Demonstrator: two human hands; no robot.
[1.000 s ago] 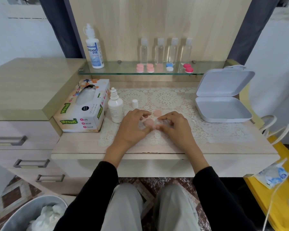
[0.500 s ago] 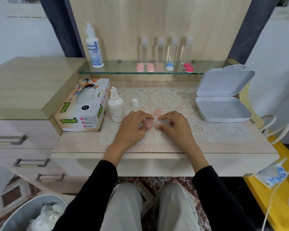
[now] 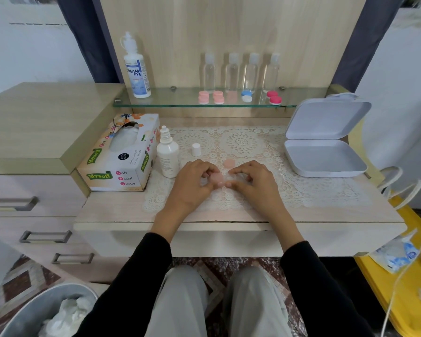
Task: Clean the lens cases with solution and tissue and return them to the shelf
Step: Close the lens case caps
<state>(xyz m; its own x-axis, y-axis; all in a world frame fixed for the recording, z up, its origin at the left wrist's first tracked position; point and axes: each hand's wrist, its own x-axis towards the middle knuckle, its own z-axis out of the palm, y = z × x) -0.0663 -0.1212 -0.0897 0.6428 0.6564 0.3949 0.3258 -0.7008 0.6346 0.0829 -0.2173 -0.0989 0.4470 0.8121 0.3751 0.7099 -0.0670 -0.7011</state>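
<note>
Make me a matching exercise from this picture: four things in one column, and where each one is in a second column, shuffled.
Things:
1. tall solution bottle
2. tissue box
3. white hinged box
4. pink lens case

Places:
A. open, at the right end of the desk
B. pinched between the left hand and the right hand
C. left end of the glass shelf
D. left end of the desk, beside the small white bottle

Pairs: 1-C, 2-D, 3-A, 4-B.
</note>
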